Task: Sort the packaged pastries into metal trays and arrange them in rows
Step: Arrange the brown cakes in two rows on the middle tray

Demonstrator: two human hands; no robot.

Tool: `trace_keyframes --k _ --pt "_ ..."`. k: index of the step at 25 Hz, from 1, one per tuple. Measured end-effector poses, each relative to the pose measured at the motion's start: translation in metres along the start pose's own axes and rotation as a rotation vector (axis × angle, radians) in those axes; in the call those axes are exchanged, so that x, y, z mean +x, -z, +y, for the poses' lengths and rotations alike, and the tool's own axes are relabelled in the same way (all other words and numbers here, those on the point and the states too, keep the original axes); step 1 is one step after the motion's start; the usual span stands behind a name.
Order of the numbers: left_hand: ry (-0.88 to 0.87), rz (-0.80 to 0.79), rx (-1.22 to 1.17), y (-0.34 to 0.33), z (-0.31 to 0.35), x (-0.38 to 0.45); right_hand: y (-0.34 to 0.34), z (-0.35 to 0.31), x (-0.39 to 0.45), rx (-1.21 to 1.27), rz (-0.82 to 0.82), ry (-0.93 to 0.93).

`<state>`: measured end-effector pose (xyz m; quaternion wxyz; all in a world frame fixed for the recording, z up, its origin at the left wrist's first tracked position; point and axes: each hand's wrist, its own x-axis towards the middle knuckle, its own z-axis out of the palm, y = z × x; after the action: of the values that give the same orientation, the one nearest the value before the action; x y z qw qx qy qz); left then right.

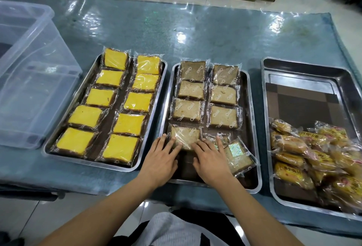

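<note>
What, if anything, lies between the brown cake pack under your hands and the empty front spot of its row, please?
Nothing visible. Both hands, left hand and right hand, press the brown pack in the middle tray. The tilted pack lies right of that row.

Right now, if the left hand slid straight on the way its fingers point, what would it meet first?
The left hand already touches the brown cake pack at the near end of the middle tray. Pushed on, that pack would probably meet the next brown pack in its row.
</note>
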<state>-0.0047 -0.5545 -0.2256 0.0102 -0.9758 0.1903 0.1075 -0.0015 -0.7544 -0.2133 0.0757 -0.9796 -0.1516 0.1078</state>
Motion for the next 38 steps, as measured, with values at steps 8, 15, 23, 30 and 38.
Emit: trace_keyframes --k 8,15,23,30,38 --pt "0.001 -0.02 0.009 0.005 -0.006 0.021 0.009 0.003 0.019 -0.01 -0.039 -0.024" --pt "0.022 -0.016 -0.005 0.009 -0.003 0.028 0.013 0.003 0.025 0.007 -0.047 -0.034" --pt "-0.011 0.02 -0.03 0.02 0.013 0.023 0.027 0.043 -0.012 0.088 0.145 -0.17" --pt "-0.306 0.11 -0.134 0.038 0.076 0.014 0.03 0.094 -0.065 0.087 0.167 -0.346" --pt "-0.381 0.022 -0.102 0.029 0.097 0.004 0.019 0.093 -0.091 0.113 0.132 -0.34"
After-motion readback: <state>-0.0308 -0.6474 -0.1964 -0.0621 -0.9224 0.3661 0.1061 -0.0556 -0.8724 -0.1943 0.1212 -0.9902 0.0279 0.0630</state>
